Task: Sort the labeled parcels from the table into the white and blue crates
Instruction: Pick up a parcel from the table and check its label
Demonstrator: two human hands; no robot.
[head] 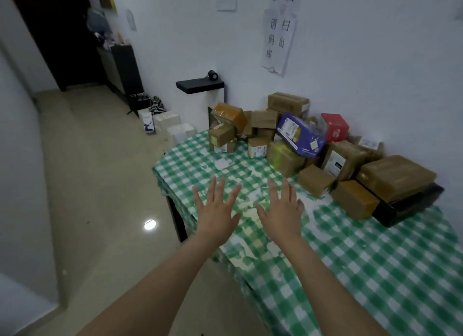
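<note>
Left grip point(216, 214), right grip point(280, 216) splayed empty over table point(375, 260); parcels point(285, 159) heaped behind.

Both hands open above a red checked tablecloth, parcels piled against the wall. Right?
No: the head view shows the tablecloth is green and white checked, not red. The left hand and right hand are open above it, parcels piled against the wall.

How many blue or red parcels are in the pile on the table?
2. A blue parcel lies tilted on top of brown boxes in the middle. A red parcel stands just right of it, farther back. Others may be hidden behind the boxes.
</note>
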